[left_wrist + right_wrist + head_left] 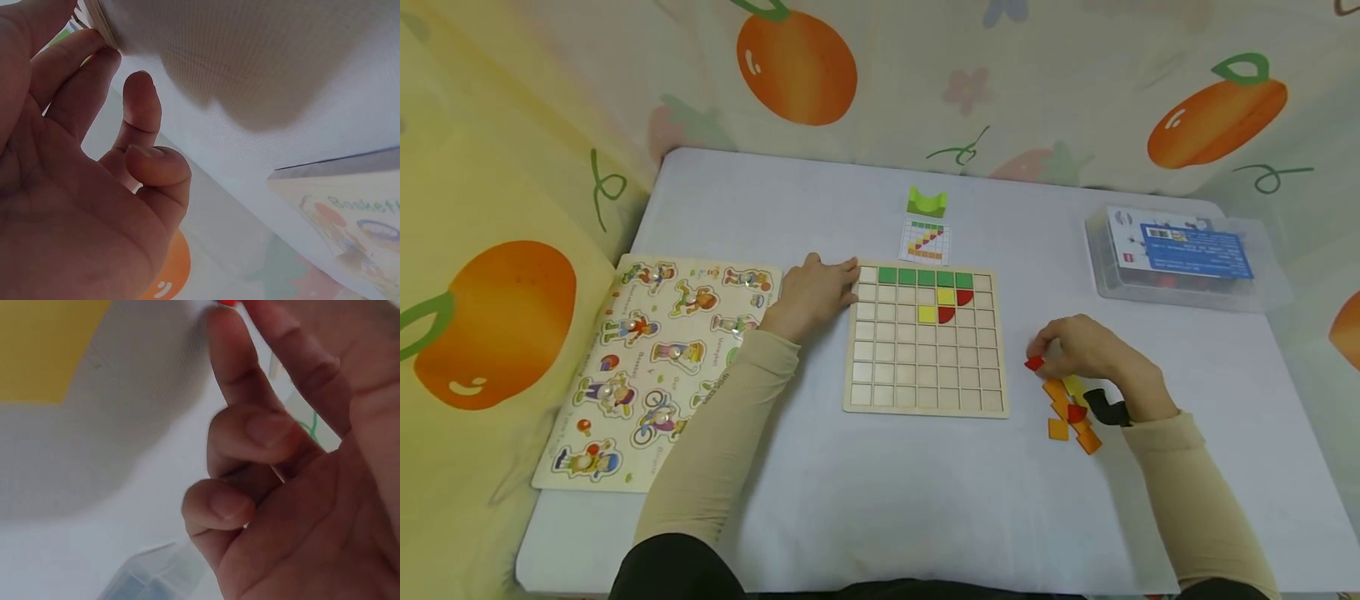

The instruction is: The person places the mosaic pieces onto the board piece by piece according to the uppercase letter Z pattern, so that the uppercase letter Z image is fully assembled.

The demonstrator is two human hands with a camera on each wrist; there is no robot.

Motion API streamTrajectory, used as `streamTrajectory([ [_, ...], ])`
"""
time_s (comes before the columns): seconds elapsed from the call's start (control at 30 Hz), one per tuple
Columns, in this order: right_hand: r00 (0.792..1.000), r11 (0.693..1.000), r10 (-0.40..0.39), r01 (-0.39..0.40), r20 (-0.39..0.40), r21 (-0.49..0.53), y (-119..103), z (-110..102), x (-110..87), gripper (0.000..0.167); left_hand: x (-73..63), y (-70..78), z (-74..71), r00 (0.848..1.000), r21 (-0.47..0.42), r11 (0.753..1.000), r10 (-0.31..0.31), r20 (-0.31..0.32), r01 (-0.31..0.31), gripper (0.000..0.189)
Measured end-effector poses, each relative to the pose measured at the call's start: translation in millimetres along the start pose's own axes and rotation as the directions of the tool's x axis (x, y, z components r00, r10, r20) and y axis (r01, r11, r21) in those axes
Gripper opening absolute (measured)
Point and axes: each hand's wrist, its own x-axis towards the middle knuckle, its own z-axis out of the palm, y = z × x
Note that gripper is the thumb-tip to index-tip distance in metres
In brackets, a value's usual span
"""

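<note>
A wooden grid board (885,400) lies mid-table with a row of green squares (925,277), two yellow squares (927,314) and two red quarter-circle pieces (965,297) in its cells. My left hand (812,293) touches the board's upper left edge with its fingertips; in the left wrist view the board's edge (103,24) meets the fingers. To the right of the board, my right hand (1086,346) pinches a small red piece (1034,363) between thumb and fingers. Under and beside that hand lie several orange squares (1057,429), yellow pieces (1074,387) and another red piece (1077,413).
Behind the board a pattern card (925,243) leans by a light green stand (927,202). A picture puzzle board (647,367) lies at the left, partly under my left arm. A clear plastic box (1180,258) with a label stands at the back right.
</note>
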Motion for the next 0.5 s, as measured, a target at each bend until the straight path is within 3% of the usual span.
streamTrajectory([
  [0.5, 0.994, 0.992, -0.106, 0.107, -0.021, 0.062, -6, -7, 13.9, 0.013, 1.6, -1.7, 0.9, 1.000, 0.015, 1.000, -0.014, 0.009, 0.014, 0.053],
])
